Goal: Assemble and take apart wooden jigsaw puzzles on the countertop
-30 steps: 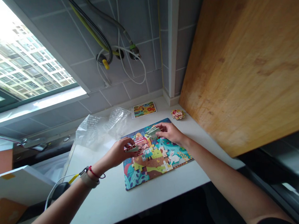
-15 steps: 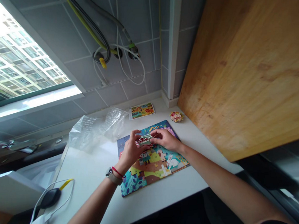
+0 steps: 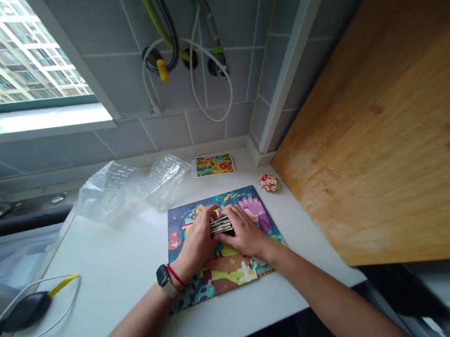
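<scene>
My left hand point(image 3: 194, 238) and my right hand point(image 3: 245, 234) meet above a colourful jigsaw puzzle board point(image 3: 226, 270), gripping a small stack of puzzle pieces point(image 3: 221, 225) from both sides. The stack's grey-edged side shows between my fingers, and its printed faces are hidden. The hands cover the board's middle. Cream, green and brown pieces still lie on its lower part, while purple and blue printed areas show near the top.
A printed picture card point(image 3: 212, 165) and a small pile of puzzle pieces point(image 3: 269, 182) lie beyond the board. A crumpled clear plastic bag point(image 3: 128, 188) lies to the left, a black cabled device point(image 3: 25, 312) at lower left, and a wooden board point(image 3: 377, 142) looms on the right.
My hands have come together, and the pieces once held apart now form one stack between them. The view has turned level, and the board sits lower and further left in the frame.
</scene>
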The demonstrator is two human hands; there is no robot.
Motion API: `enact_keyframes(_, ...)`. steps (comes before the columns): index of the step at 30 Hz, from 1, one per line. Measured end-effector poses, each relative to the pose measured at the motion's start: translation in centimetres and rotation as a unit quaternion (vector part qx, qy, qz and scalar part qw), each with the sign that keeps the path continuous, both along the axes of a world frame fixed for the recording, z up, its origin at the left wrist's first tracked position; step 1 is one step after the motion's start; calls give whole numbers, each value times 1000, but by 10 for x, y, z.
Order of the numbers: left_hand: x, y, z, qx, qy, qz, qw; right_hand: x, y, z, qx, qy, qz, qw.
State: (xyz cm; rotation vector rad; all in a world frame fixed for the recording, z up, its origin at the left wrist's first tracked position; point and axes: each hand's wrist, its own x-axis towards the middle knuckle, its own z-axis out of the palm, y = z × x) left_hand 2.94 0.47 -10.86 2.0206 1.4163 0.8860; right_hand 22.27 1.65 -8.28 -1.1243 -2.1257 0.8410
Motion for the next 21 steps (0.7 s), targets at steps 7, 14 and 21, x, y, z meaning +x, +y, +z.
enact_keyframes(7,-1,2,2,13,-19,-12,1000,21,13,12,2,-4,57,998)
enact_keyframes(14,-2,1,0,-24,-95,-1,995,44,25,18,-44,76,-81,993)
enact_keyframes(21,-2,2,5,-26,-120,-19,992,116,49,49,-108,77,-240,962)
